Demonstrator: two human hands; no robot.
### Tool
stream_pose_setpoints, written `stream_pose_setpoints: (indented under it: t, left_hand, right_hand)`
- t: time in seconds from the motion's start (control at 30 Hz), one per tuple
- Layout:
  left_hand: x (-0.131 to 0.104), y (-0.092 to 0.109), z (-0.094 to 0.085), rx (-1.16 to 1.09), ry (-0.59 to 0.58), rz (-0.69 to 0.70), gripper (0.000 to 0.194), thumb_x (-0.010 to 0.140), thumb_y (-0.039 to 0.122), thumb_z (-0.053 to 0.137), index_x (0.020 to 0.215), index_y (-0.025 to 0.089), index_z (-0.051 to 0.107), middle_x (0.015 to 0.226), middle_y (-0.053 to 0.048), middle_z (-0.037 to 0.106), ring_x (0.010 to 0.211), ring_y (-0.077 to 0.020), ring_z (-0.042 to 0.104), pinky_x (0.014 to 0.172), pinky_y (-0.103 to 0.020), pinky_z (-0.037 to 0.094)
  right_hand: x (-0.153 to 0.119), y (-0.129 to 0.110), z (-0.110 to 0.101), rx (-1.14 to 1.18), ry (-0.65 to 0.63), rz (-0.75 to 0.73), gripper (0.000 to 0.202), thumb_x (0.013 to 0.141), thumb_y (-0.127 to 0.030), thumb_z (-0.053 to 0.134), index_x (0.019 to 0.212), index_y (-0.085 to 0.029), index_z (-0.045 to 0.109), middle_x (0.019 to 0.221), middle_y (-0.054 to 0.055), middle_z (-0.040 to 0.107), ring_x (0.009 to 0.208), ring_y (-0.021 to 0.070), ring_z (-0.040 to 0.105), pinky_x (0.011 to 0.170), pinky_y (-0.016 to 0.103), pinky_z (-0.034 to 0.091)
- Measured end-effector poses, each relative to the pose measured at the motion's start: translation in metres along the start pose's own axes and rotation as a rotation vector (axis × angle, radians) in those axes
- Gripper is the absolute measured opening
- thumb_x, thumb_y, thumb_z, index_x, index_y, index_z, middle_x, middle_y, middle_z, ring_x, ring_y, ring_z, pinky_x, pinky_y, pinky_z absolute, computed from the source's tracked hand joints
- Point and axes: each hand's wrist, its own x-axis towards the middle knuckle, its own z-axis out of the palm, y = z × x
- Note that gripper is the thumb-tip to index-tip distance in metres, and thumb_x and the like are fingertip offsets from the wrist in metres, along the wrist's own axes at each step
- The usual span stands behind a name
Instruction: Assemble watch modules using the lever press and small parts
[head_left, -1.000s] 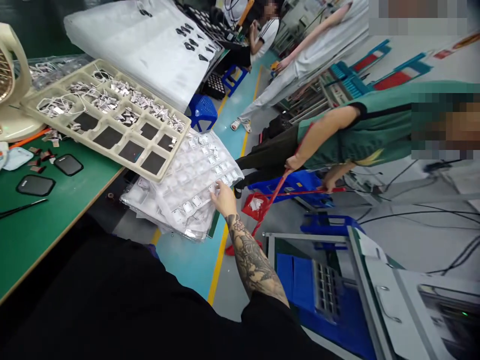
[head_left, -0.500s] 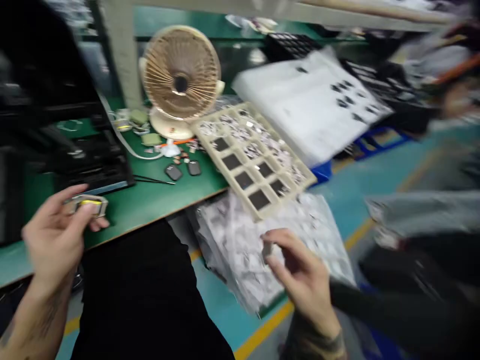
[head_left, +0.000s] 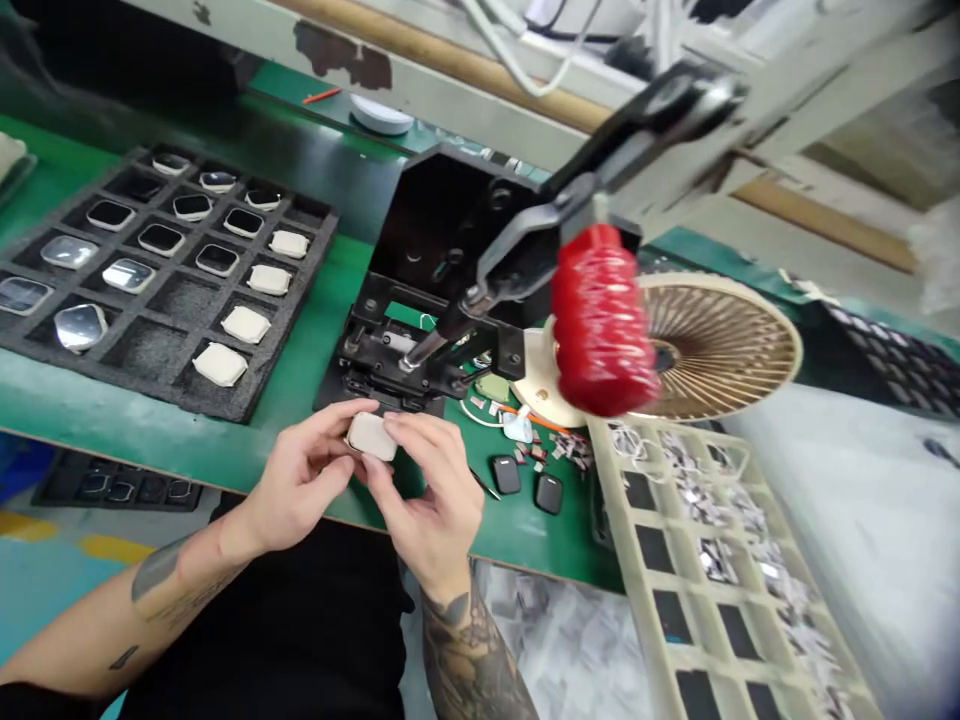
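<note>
My left hand (head_left: 304,485) and my right hand (head_left: 431,490) are together in front of the press, both pinching a smartwatch case (head_left: 372,437) by its edges. A pale, flat, rounded-square face of the case points up; its underside is hidden. Just behind my fingers stands the black toggle press (head_left: 409,365) with its red-gripped lever (head_left: 604,320) raised. To the left lies a dark foam tray (head_left: 161,345) with several watch cases in its pockets, some glossy dark face up, others pale like the white watch case (head_left: 220,364).
Two small black rounded blocks (head_left: 549,492) and a pair of tweezers (head_left: 486,484) lie right of my hands. A cream fan (head_left: 720,345) stands behind the lever. A compartment box (head_left: 679,545) of small parts juts over the table edge at the right.
The view has swung left. My right hand has come from over the box to my left hand; both now hold the case, whose pale face shows instead of its yellow interior.
</note>
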Motion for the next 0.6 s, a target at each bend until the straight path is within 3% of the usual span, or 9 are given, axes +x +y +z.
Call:
stream_pose_setpoints:
  t: [0.2, 0.3, 0.47, 0.6]
  left_hand:
    - [0.004, 0.0, 0.002, 0.024, 0.103, -0.014, 0.029, 0.112, 0.029, 0.074, 0.139, 0.019, 0.079, 0.119, -0.011, 0.089, 0.099, -0.0231, 0.089, 0.09, -0.027, 0.073]
    - [0.004, 0.001, 0.002, 0.039, 0.092, -0.01, 0.036, 0.11, 0.028, 0.077, 0.145, 0.02, 0.078, 0.116, -0.011, 0.089, 0.091, -0.0236, 0.088, 0.085, -0.032, 0.076]
    - [0.001, 0.002, 0.0, 0.026, 0.06, -0.009, 0.029, 0.106, 0.026, 0.081, 0.134, 0.022, 0.086, 0.125, -0.01, 0.089, 0.099, -0.0253, 0.089, 0.088, -0.032, 0.077]
    - [0.001, 0.003, -0.004, 0.094, 0.017, 0.041, 0.025, 0.107, 0.024, 0.08, 0.131, 0.024, 0.088, 0.114, -0.007, 0.091, 0.088, -0.0216, 0.089, 0.088, -0.029, 0.075]
  right_hand:
    - [-0.011, 0.002, -0.003, -0.05, -0.004, 0.143, 0.043, 0.097, -0.023, 0.088, 0.138, -0.033, 0.078, 0.139, 0.011, 0.076, 0.124, 0.0318, 0.076, 0.107, 0.055, 0.067]
    - [-0.013, 0.002, -0.004, 0.028, 0.05, 0.233, 0.042, 0.101, -0.026, 0.082, 0.142, -0.034, 0.077, 0.134, 0.011, 0.077, 0.125, 0.0341, 0.075, 0.109, 0.058, 0.065]
    - [-0.011, 0.005, -0.005, 0.15, -0.05, 0.284, 0.021, 0.107, -0.03, 0.075, 0.127, -0.028, 0.079, 0.121, 0.009, 0.079, 0.112, 0.0276, 0.078, 0.1, 0.047, 0.066]
    - [-0.01, 0.004, -0.006, 0.175, -0.057, 0.282, 0.012, 0.108, -0.032, 0.073, 0.117, -0.025, 0.078, 0.113, 0.009, 0.078, 0.106, 0.0257, 0.077, 0.094, 0.045, 0.067]
